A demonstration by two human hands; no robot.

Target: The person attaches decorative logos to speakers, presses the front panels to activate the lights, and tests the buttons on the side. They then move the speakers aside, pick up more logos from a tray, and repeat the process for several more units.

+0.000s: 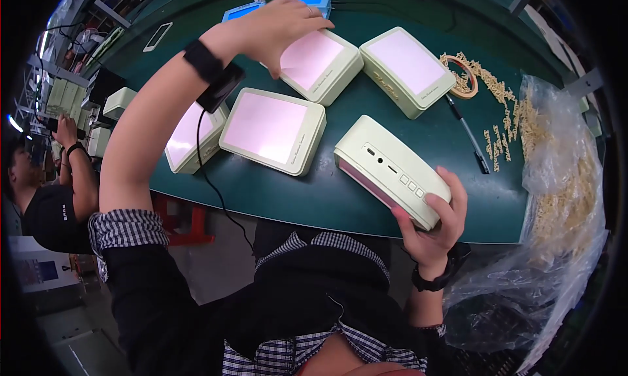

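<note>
My right hand (443,222) grips the near right end of a cream box-shaped speaker (386,160). That speaker stands tilted toward me, showing ports and a row of buttons on its side. My left hand (281,31) reaches to the back, its thumb and fingers spanning the far end of a second speaker (327,65) with a pinkish lit front. Three similar lit speakers lie face up around it: one at the back right (405,62), one in front (271,131), and one partly behind my left arm (193,137).
On the green table (366,216) are a tape roll (463,78), a pen (468,134) and scattered small tan pieces (497,137). A clear plastic bag (562,180) of such pieces hangs over the right edge. A black cable (209,180) dangles near my left arm. A co-worker (52,193) is at the left.
</note>
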